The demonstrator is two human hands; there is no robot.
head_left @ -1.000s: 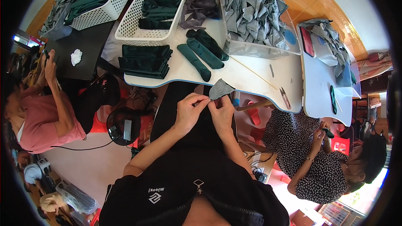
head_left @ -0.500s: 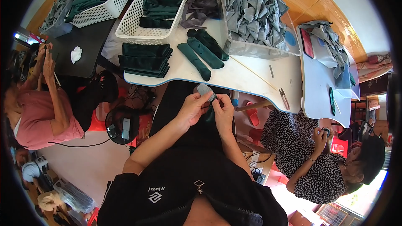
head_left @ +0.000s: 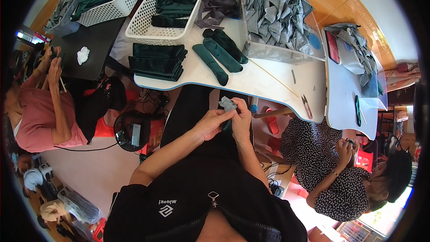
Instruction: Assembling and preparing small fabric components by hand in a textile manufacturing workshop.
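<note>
In front of my lap, just short of the table edge, both my hands are together on a small piece of fabric. Its crumpled grey end (head_left: pixel 228 104) sticks up above the fingers, and a dark green velvet part (head_left: pixel 227 127) hangs below them. My left hand (head_left: pixel 209 123) pinches it between thumb and fingers. My right hand (head_left: pixel 242 120) is closed on it from the other side, its fingertips partly hidden. On the table beyond lie narrow dark green velvet pieces (head_left: pixel 222 61) with rounded ends, beside a folded stack of green velvet (head_left: pixel 156 62).
A white perforated basket (head_left: pixel 152 36) of green velvet and a clear bin (head_left: pixel 286 54) of grey fabric strips stand at the back. A thin stick (head_left: pixel 274 78) and thread snips (head_left: pixel 307 106) lie right. Co-workers sit left and right; a black fan (head_left: pixel 132 132) stands lower left.
The grey end has gone from a smooth flat shape to a crumpled one and shifted slightly right. My left hand has moved a little right, and my right fingers have risen toward the grey end.
</note>
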